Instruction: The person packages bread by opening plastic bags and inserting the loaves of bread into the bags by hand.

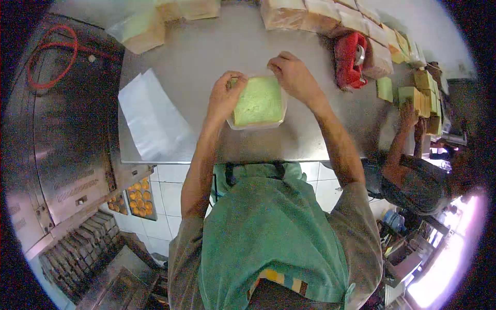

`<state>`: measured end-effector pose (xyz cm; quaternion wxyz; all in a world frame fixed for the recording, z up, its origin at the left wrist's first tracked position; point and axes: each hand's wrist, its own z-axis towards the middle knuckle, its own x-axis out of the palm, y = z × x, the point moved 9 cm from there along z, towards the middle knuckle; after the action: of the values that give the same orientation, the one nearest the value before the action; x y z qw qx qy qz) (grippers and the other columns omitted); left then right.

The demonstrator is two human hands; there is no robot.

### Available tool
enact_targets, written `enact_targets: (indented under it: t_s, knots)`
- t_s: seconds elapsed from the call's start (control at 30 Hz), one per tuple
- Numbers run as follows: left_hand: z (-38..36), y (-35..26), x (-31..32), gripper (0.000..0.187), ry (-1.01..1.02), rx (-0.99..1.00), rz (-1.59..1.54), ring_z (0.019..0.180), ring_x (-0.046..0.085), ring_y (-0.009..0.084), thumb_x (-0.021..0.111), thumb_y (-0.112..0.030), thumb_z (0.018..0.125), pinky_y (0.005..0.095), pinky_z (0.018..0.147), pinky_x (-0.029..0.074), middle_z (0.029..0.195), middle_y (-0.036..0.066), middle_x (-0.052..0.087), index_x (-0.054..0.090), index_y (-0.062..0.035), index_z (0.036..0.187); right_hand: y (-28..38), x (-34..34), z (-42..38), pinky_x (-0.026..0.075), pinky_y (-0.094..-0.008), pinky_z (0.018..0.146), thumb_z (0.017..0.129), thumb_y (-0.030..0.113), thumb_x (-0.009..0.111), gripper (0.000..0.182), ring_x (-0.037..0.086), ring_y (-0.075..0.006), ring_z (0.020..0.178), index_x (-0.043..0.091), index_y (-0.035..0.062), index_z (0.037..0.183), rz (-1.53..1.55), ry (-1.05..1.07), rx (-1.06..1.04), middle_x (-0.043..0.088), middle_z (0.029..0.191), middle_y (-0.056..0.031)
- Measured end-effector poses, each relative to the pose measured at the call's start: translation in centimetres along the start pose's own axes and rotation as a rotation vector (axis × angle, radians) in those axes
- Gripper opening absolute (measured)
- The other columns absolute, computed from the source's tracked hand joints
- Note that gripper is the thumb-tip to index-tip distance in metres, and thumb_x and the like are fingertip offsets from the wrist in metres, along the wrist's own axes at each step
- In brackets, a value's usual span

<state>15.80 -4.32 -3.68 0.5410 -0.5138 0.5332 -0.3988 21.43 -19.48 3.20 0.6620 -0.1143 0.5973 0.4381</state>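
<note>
Green sliced bread (258, 101) lies on the metal table in front of me, inside a clear plastic bag (253, 126) whose edge shows below and to the right of it. My left hand (225, 95) is at the bread's far left corner, fingers curled and pinched on the bag. Just beyond the far right corner, my right hand (295, 76) has its thumb and fingertips pressed together, seemingly on the bag's far end. The film between the two hands is hard to see.
Flat plastic bags (155, 119) lie at the left of the table (232, 46). A red tape dispenser (350, 61) stands to the right, before bagged loaves (315, 18). A co-worker's hand (409, 114) touches bread stacks (413, 99) at the far right. Trays of buns (140, 199) are lower left.
</note>
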Motion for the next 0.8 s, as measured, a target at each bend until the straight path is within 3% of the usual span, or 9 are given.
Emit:
enact_targets:
  t_s: [0.03,0.13,0.23,0.37,0.43,0.53,0.63,0.73,0.8]
  knots:
    - [-0.1,-0.4,-0.2,0.026,-0.012,-0.004,0.024,0.082,0.059,0.0130,0.064,-0.024,0.088,0.0279,0.073,0.048,0.089,0.005,0.065,0.063,-0.0031,0.102,1.5,-0.5,-0.1,0.051,-0.0390,0.076,0.088,0.009,0.058,0.017,0.061,-0.0328,0.090,0.064,0.0000,0.102,-0.132,-0.077,-0.124,0.062,0.091,-0.0151]
    - [-0.3,-0.5,-0.3,0.026,-0.045,-0.052,0.074,0.081,0.059,0.0145,0.065,-0.025,0.088,0.0284,0.073,0.048,0.089,0.007,0.065,0.063,-0.0040,0.104,3.5,-1.6,-0.4,0.050,-0.0395,0.078,0.088,0.006,0.057,0.012,0.058,-0.0338,0.092,0.063,0.0011,0.097,-0.046,-0.118,-0.086,0.059,0.089,-0.0151]
    - [-0.8,-1.7,-1.0,0.028,-0.132,0.070,0.238,0.078,0.060,0.0182,0.066,-0.025,0.087,0.0296,0.073,0.048,0.088,0.011,0.065,0.063,-0.0040,0.105,2.6,-1.5,-0.7,0.050,-0.0386,0.079,0.088,0.008,0.058,0.014,0.059,-0.0332,0.092,0.063,0.0018,0.100,0.039,-0.097,0.020,0.060,0.091,-0.0154]
    - [-0.7,1.5,-2.4,0.026,-0.162,0.109,0.211,0.079,0.062,0.0254,0.064,-0.022,0.089,0.0326,0.074,0.049,0.089,0.015,0.066,0.066,-0.0038,0.106,0.6,-2.2,-2.3,0.051,-0.0372,0.072,0.088,0.008,0.059,0.015,0.061,-0.0303,0.084,0.063,0.0005,0.101,0.125,-0.135,0.222,0.061,0.088,-0.0160]
    - [-1.6,-1.7,-3.4,0.024,-0.226,0.150,0.307,0.080,0.064,0.0286,0.062,-0.019,0.090,0.0345,0.074,0.050,0.091,0.017,0.067,0.067,-0.0041,0.107,0.6,-2.2,-3.5,0.050,-0.0365,0.069,0.088,0.009,0.060,0.017,0.062,-0.0280,0.077,0.062,-0.0005,0.102,0.265,-0.026,0.335,0.061,0.086,-0.0158]
    - [-2.9,-5.7,-2.8,0.022,-0.216,0.256,0.397,0.089,0.067,0.0290,0.055,-0.013,0.093,0.0365,0.078,0.051,0.103,0.016,0.069,0.068,-0.0075,0.110,-0.1,-2.9,-3.9,0.049,-0.0353,0.067,0.087,0.011,0.061,0.020,0.060,-0.0247,0.068,0.062,-0.0006,0.104,0.181,-0.191,0.236,0.061,0.080,-0.0145]
    - [-2.0,-5.7,-2.7,0.022,-0.220,0.233,0.472,0.090,0.068,0.0287,0.055,-0.013,0.092,0.0365,0.079,0.052,0.102,0.017,0.069,0.068,-0.0065,0.109,0.4,-3.5,-4.3,0.051,-0.0420,0.078,0.084,0.014,0.061,0.022,0.064,-0.0343,0.083,0.063,0.0006,0.102,0.351,-0.106,0.544,0.065,0.088,-0.0200]
    - [-1.5,-7.0,-1.8,0.022,-0.190,0.182,0.384,0.088,0.066,0.0359,0.054,-0.013,0.091,0.0398,0.079,0.051,0.096,0.022,0.067,0.066,-0.0006,0.105,-0.2,-2.4,-4.6,0.051,-0.0411,0.077,0.082,0.011,0.061,0.021,0.064,-0.0354,0.083,0.064,-0.0007,0.099,0.297,-0.043,0.623,0.066,0.090,-0.0200]
    - [-0.6,-6.9,-1.7,0.022,-0.188,0.242,0.434,0.086,0.068,0.0307,0.055,-0.015,0.092,0.0367,0.077,0.052,0.098,0.018,0.068,0.067,-0.0043,0.107,-0.5,-2.6,-4.5,0.051,-0.0409,0.077,0.081,0.011,0.062,0.020,0.064,-0.0365,0.082,0.065,-0.0004,0.097,0.240,-0.117,0.452,0.066,0.091,-0.0201]
